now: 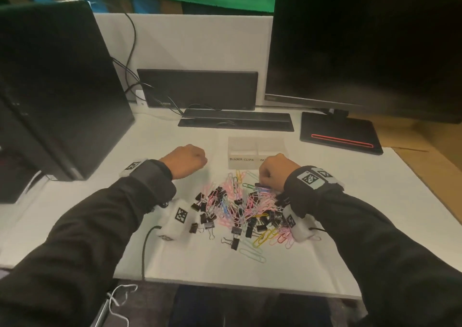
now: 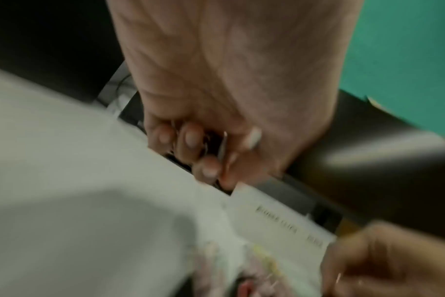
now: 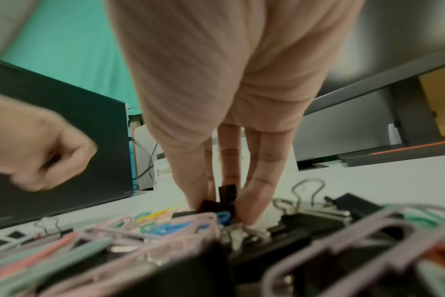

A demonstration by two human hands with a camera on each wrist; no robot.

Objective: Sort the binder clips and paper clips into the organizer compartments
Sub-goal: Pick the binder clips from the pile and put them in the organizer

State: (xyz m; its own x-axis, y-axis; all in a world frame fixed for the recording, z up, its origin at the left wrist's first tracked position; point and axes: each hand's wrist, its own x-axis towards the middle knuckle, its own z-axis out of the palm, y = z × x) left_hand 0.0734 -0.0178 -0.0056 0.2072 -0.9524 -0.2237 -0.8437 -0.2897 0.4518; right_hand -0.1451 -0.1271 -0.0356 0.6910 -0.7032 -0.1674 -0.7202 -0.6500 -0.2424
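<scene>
Head view shows a mixed pile of binder clips (image 1: 235,231) and paper clips (image 1: 260,240) on the white desk (image 1: 362,201), just before the clear organizer (image 1: 255,151), with a keyboard (image 1: 235,120) and monitor (image 1: 362,39) behind. Right hand (image 1: 272,174) reaches down into the pile's far edge, fingertips (image 3: 254,201) pinching a black binder clip (image 3: 226,193), and hides the organizer's right label. Left hand (image 1: 186,162) hovers left of the organizer, fingers (image 2: 191,138) curled round something metallic, blurred.

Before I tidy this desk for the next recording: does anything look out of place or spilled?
Yes: binder clips and coloured paper clips lie tangled in one loose heap on the white desk, in front of the labelled organizer, not in its compartments. Nothing looks damaged.
</scene>
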